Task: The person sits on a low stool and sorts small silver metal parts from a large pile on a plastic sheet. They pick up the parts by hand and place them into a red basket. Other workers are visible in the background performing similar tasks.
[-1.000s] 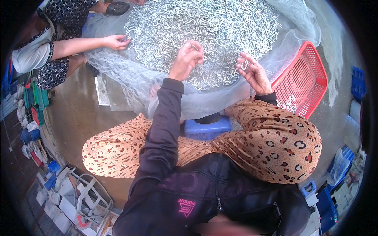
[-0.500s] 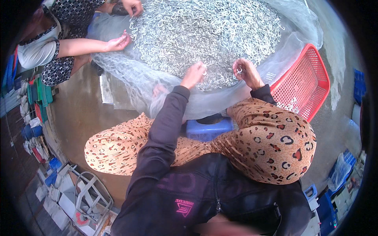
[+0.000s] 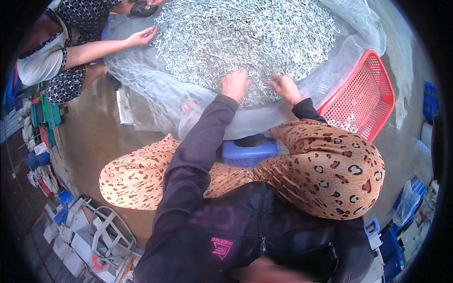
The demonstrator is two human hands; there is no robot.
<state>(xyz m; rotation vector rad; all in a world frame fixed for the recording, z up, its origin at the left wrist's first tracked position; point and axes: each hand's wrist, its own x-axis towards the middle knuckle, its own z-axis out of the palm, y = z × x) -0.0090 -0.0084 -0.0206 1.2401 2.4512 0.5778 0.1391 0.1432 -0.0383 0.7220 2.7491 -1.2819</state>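
Observation:
A broad heap of small, silvery-white, curled pieces [image 3: 245, 42] lies on a pale translucent mesh net [image 3: 155, 101]. I cannot tell what the pieces are. At the heap's near edge my left hand [image 3: 236, 85] reaches in, back of the hand up, fingers bent down. Its fingertips are hidden against the pieces. A little to the right, my right hand [image 3: 285, 88] is over the same edge with its fingers curled together toward the pieces. Whatever either hand pinches is too small to make out. Beside the right forearm stands a red plastic basket [image 3: 361, 92] with some pale pieces at its near end.
A co-worker sits at the far left, one hand [image 3: 143, 36] at the heap's left edge. Below the net, between my knees, is a blue plastic stool [image 3: 250, 152]. A white metal frame [image 3: 106, 231] and assorted crates stand behind on the left; blue crates [image 3: 409, 200] lie at right.
Both my hands have lowered into the heap and drawn closer together; the small pieces seen in them before are now hidden. The co-worker's hands have shifted up and left.

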